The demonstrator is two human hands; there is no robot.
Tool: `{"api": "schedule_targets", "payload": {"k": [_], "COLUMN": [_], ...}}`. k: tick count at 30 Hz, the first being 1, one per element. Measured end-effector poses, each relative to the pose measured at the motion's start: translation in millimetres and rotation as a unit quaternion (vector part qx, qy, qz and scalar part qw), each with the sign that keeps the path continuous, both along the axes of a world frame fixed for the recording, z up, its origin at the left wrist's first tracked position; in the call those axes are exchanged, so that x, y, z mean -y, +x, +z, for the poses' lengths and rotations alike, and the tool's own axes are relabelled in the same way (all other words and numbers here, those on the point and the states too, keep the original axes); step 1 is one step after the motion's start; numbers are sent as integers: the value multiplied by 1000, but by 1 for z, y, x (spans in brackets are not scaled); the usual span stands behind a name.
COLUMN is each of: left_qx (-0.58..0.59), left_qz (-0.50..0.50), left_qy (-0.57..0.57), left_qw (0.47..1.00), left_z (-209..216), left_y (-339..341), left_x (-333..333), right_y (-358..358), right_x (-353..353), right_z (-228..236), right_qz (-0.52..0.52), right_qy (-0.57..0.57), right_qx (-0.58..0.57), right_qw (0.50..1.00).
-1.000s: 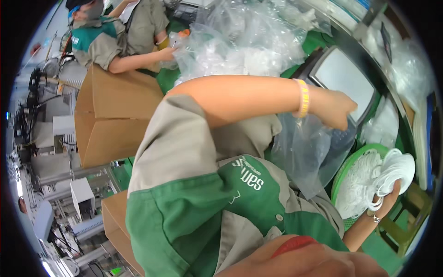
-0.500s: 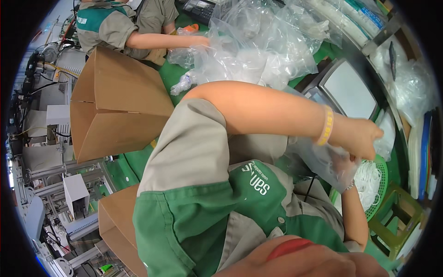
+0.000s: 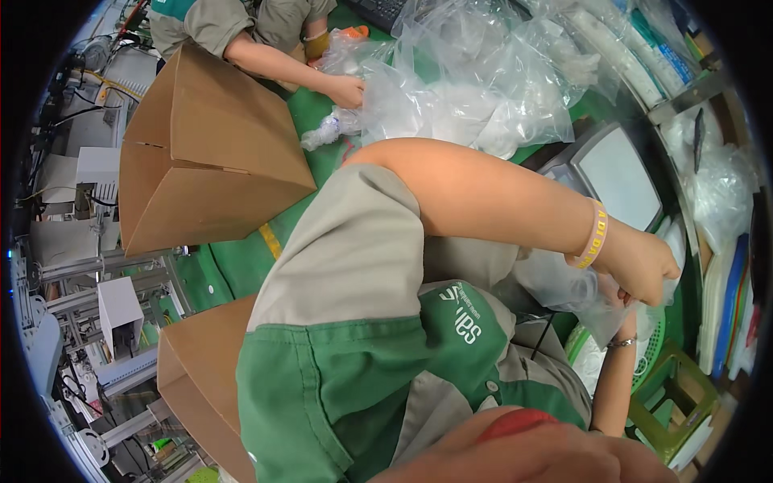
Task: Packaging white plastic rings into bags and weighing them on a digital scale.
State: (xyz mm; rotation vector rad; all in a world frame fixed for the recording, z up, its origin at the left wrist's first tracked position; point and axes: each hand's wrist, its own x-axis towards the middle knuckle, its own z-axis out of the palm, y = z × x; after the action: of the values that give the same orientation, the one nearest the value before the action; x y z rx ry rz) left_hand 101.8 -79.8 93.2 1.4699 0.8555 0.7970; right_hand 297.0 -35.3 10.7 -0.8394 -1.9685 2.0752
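Observation:
My left hand [image 3: 644, 270], with a yellow-lettered band on its wrist, is closed in a pinch at the edge of a clear plastic bag [image 3: 564, 282]. Just below it, my right hand [image 3: 625, 299] meets the same bag, its closed fingers partly hidden behind the left hand and the film. The bag hangs crumpled from the hands toward my lap. Under the hands sits a green mesh basket [image 3: 656, 346] with white stringy pieces in it, partly covered by the bag and my right forearm.
Clear plastic bags with white contents [image 3: 475, 97] pile up ahead, where a co-worker's hand [image 3: 346, 91] touches them. A scale [image 3: 620, 177] lies beyond my left wrist. Open cardboard boxes [image 3: 217, 153] stand left; a green stool [image 3: 676, 402] is at right.
Both my hands have shifted slightly right and closer together on the bag. More of the basket is covered. The whole view has shifted slightly, and the co-worker's hand shows more plainly.

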Motion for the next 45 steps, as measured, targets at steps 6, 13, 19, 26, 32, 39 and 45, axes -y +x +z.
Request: {"api": "schedule_targets", "payload": {"k": [6,13,19,26,32,39,45], "left_qx": [-27,-186,-206,-148,-135,-119,-101], "left_qz": [-8,-108,-111,-169,-188,-198,-206], "left_qy": [-18,145,161,108,97,79,54], "left_qw": [999,966,959,968,968,970,972], "left_z": [-8,-19,-10,-18,-24,-29,-24], "left_y": [-8,6,27,50,57,55,49], "left_x": [-1,-4,26,24,13,7,4], "right_y": [73,386,338,291,330,273,320], "right_x": [-46,-58,18,10,6,-1,0], "right_z": [10,-220,-317,-275,-350,-276,-249], "right_qz": [-134,-144,-224,-80,-147,-90,-231], "right_qy": [3,219,91,109,81,102,133], "right_qx": [-66,394,549,743,660,676,716], "right_qw": [989,881,800,655,733,724,646]}}
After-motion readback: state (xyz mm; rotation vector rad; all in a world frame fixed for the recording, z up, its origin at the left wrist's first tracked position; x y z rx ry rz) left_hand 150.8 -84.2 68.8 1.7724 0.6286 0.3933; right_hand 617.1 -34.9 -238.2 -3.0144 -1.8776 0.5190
